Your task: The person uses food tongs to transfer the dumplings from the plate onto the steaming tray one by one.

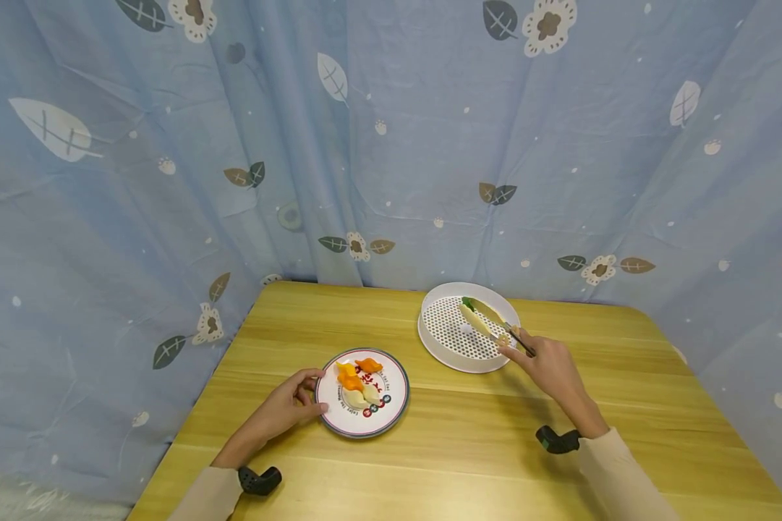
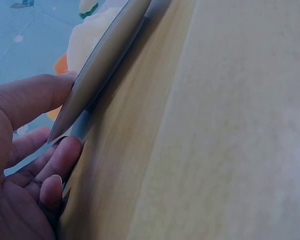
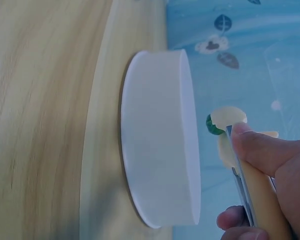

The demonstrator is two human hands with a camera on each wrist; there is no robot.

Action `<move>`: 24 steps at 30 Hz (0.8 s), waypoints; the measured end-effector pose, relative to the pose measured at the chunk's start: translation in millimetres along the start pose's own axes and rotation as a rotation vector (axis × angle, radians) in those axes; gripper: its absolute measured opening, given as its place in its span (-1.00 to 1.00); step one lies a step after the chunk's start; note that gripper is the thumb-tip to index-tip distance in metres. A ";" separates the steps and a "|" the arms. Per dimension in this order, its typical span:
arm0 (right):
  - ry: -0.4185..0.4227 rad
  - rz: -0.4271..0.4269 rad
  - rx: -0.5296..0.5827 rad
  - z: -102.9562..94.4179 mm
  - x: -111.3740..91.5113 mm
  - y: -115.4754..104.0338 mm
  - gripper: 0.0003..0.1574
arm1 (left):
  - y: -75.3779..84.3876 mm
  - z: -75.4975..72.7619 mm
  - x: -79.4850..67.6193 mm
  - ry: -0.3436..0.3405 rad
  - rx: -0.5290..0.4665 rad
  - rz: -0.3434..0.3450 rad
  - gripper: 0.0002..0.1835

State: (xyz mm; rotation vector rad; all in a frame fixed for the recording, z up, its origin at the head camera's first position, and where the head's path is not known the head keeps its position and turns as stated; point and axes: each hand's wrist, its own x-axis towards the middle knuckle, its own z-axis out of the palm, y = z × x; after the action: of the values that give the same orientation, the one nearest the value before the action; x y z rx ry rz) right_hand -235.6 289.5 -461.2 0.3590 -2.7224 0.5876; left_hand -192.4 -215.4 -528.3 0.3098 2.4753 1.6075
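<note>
At the left edge of a white plate with a dark rim, my left hand grips the rim. Its thumb lies on top and its fingers sit underneath, as the left wrist view shows. On the plate lie several orange, yellow and cream dumpling-shaped pieces. My right hand holds tongs with pale, broad tips. Between those tips a small green piece shows, its kind mostly hidden. The tongs hang over a round white basket with a perforated bottom.
Both plate and basket stand on a wooden table, the basket near its back edge. A blue curtain with leaf and flower prints hangs behind and along the sides. Each wrist wears a black device.
</note>
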 end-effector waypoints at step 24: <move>-0.100 0.080 -0.039 7.9 29.4 27.4 -0.22 | 0.8 1.6 -0.2 0.026 -0.013 -0.023 -0.35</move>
State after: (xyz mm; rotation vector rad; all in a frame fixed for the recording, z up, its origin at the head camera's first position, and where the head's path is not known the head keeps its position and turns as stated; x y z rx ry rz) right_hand -273.0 305.2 -466.8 0.2779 -2.8512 0.5501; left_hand -191.8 -213.7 -528.2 0.2599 2.4768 1.6287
